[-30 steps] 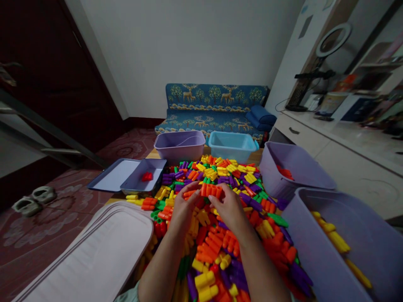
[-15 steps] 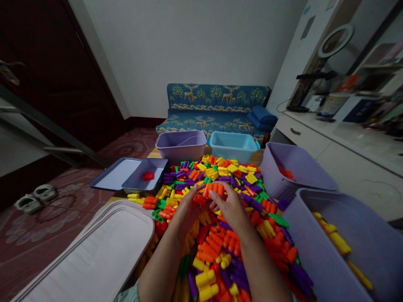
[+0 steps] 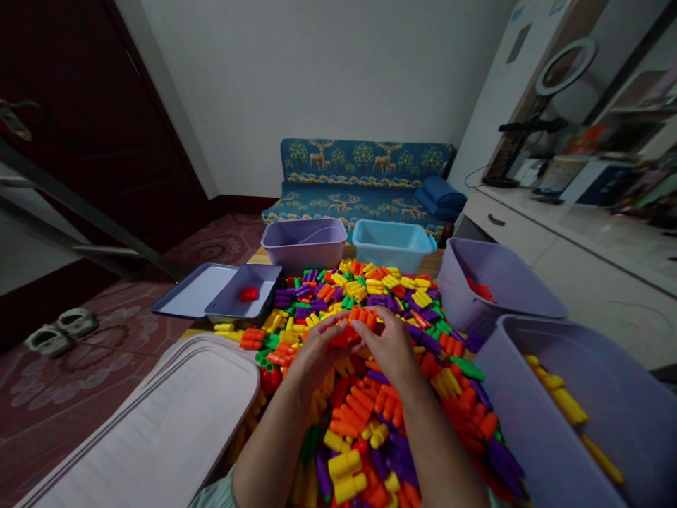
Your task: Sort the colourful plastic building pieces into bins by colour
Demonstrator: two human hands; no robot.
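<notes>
Grasped by the left hand (image 3: 319,347) and the right hand (image 3: 388,344) together, orange blocks (image 3: 364,317) are held over the middle of the heap (image 3: 355,408) of coloured blocks; how they meet is hidden. Behind the heap stand a purple tub (image 3: 302,247) and a blue tub (image 3: 392,247). Right of it are a farther tub (image 3: 453,295) with red pieces (image 3: 480,290) and a nearer tub (image 3: 515,416) with yellow pieces (image 3: 558,395). Left of it lie an open tin (image 3: 228,305) and, nearer, pale lids (image 3: 174,416).
</notes>
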